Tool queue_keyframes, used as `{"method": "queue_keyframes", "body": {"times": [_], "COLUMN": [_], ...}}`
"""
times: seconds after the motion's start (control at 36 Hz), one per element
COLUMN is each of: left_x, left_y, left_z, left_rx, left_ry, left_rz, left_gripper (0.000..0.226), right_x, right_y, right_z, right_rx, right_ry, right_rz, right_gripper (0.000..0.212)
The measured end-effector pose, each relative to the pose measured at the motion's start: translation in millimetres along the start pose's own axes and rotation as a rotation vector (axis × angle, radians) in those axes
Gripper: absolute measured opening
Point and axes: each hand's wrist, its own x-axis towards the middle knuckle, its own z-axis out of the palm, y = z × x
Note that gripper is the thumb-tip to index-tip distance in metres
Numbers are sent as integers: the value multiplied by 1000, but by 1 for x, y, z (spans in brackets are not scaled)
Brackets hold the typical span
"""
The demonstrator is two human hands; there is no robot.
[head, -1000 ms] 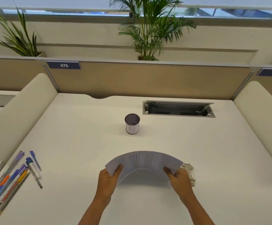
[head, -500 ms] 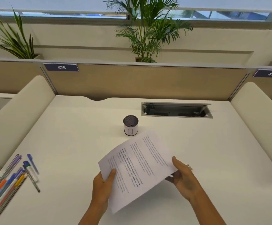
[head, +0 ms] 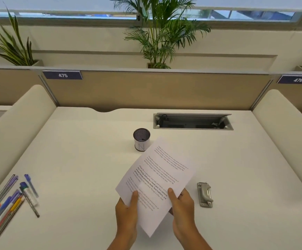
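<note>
A printed sheet of paper (head: 157, 177) hangs tilted above the white desk (head: 85, 159), its top corner pointing away to the right. My left hand (head: 126, 213) grips its lower left edge, thumb on top of the text. My right hand (head: 182, 208) holds the lower right edge, thumb on the page and fingers underneath. A grey metal hole punch (head: 205, 194) lies on the desk just right of my right hand.
A mesh pen cup (head: 141, 139) stands behind the sheet, mid-desk. Several pens and markers (head: 11, 201) lie at the front left. An open cable tray (head: 192, 121) is set into the desk at the back right. Padded dividers flank both sides.
The sheet, first bowed upward between both hands, has flattened and turned diagonal. My right hand slid in to the bottom edge, uncovering the hole punch.
</note>
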Motion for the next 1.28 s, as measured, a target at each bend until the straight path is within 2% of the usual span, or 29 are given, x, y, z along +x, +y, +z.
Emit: {"method": "queue_keyframes", "body": {"times": [0.17, 0.33, 0.64, 0.83, 1.06, 1.17, 1.28], "left_x": [-16, -22, -17, -17, 9, 19, 21], "left_y": [-11, -18, -39, -56, -88, -100, -103], "left_z": [22, 38, 75, 110, 163, 188, 211], "left_rx": [40, 118, 321, 461, 719, 822, 911], "left_ry": [-31, -111, -288, -367, -409, -442, -459], "left_rz": [-29, -23, -15, 107, 406, 438, 397], "left_gripper": [27, 35, 19, 22, 26, 44, 54], "right_x": [2, 18, 71, 101, 108, 111, 115], "right_y": [3, -16, -53, -71, -93, -95, -96], "right_z": [-3, -27, -133, -217, -284, -299, -308], "right_rx": [-68, -81, -118, -226, -344, -411, -456], "right_ry": [155, 194, 278, 300, 283, 258, 238], "right_rz": [-49, -62, -30, 8, 43, 78, 102], "right_gripper": [16, 24, 29, 40, 34, 30, 26]}}
